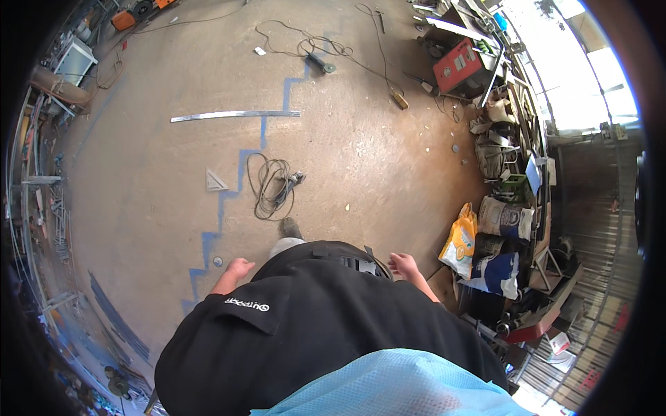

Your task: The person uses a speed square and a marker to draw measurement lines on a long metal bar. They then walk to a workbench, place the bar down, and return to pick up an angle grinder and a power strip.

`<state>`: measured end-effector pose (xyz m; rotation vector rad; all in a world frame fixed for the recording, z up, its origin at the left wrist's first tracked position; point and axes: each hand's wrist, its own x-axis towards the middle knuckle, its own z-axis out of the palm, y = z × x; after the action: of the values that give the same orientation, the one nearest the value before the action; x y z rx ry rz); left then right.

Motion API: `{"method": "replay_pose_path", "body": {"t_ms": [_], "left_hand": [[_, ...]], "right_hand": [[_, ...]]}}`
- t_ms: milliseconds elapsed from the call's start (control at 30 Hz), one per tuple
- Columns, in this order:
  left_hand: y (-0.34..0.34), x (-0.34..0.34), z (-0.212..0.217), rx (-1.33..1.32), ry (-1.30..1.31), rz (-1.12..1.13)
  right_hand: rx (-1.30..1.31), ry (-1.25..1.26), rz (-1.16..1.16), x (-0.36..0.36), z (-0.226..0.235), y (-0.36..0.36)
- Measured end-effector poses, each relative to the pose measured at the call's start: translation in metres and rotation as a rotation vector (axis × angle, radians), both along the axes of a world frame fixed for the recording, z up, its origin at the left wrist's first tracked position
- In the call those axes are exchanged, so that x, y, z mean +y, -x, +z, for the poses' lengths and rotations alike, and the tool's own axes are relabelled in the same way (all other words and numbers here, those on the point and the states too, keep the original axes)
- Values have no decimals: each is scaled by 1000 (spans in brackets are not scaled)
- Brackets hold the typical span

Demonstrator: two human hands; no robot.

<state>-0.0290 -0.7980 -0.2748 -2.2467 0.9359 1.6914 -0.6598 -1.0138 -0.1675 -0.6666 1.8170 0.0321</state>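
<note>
My left hand (240, 267) hangs beside my body with its fingers curled in, and nothing shows in it. On the other side my right hand (404, 264) is also closed, fingers bent, no object visible in it. Both hands are apart from the things on the floor. Ahead of my left hand lies a corded power tool (286, 188) with its cable coiled around it. To its left is a white triangular set square (216, 180). A small round object (218, 261) rests on the floor near my left hand.
A stepped blue line (229, 195) runs along the floor (361, 159). Farther off lie a long metal strip (236, 116), an angle grinder (320, 64) and trailing cables. Bags (460, 243), a red machine (459, 66) and scrap line the right; metal stock (114, 315) lies left.
</note>
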Motion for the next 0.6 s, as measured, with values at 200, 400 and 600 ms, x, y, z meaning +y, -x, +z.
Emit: {"method": "replay_pose_path", "body": {"t_ms": [200, 400, 600], "left_hand": [[-5, -36, -27, -66, 215, 380], [-7, -39, -42, -66, 299, 845], [64, 8, -40, -226, 33, 942]], "right_hand": [[-38, 37, 515, -113, 22, -95], [47, 59, 845, -235, 10, -139], [62, 22, 1312, -340, -54, -181]]}}
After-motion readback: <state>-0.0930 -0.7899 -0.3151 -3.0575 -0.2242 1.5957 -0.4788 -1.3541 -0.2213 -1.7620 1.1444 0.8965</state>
